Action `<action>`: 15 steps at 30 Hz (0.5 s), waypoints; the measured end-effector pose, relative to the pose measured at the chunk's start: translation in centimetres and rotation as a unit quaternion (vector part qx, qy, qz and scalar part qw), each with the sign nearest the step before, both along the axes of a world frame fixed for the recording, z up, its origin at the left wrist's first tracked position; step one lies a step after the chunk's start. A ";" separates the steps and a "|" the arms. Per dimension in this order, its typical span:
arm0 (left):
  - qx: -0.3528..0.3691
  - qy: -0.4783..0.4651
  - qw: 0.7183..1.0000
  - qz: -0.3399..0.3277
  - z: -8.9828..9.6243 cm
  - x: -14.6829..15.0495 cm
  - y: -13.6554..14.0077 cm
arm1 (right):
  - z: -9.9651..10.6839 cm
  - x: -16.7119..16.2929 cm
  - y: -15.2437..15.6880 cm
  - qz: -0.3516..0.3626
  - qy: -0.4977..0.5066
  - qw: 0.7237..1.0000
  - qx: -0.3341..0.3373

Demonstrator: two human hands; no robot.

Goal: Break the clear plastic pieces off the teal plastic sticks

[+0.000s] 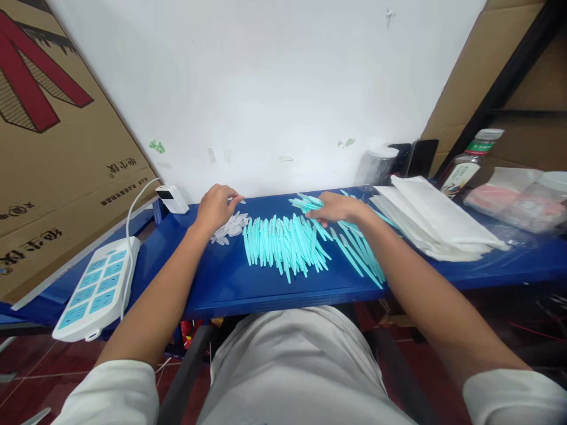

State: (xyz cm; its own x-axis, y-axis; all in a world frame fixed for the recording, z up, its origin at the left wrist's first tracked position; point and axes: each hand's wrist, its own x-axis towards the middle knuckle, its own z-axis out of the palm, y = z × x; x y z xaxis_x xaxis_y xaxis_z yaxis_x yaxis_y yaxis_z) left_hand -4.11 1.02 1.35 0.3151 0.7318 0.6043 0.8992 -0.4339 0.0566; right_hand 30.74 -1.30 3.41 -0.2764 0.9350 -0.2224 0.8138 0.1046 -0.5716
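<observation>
My left hand (218, 205) is at the back of the blue table, fingertips pinched on a small translucent cap (243, 202). Just below it lies a loose pile of similar clear caps (233, 226). A row of slim turquoise eyebrow razors (283, 243) with greyish tips is spread over the middle of the table, handles toward me. My right hand (334, 208) is behind the right end of this row, fingers curled round some turquoise razors (306, 202) that stick out to its left. More razors (357, 254) lie under and beside my right forearm, partly hidden by it.
A white power strip (95, 289) and a small white device (172, 199) with a cable are at left beside a large carton (66, 177). White pouches (438, 218), a clear jar (378, 165) and a bottle (469, 162) stand right. A white wall (274, 88) bounds the back.
</observation>
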 end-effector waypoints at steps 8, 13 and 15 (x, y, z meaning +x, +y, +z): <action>-0.017 0.024 0.999 0.033 0.1 0.1 -0.1 | 0.4 -0.5 -0.4 0.048 -0.031 0.995 -0.081; -0.024 0.033 0.998 0.040 0.2 0.2 -0.3 | 0.1 -0.2 -0.1 0.084 -0.046 0.992 -0.079; -0.028 0.038 0.998 0.047 0.3 0.1 -0.4 | 0.0 -0.1 0.0 0.089 -0.040 0.992 -0.083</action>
State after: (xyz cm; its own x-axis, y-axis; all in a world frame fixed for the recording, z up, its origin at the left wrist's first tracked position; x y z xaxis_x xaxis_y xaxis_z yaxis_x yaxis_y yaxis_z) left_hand -4.00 0.64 1.63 0.2869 0.7919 0.5391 0.9384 -0.3454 0.0079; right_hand 30.62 -1.31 3.39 -0.4088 0.8219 -0.3966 0.8345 0.1607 -0.5271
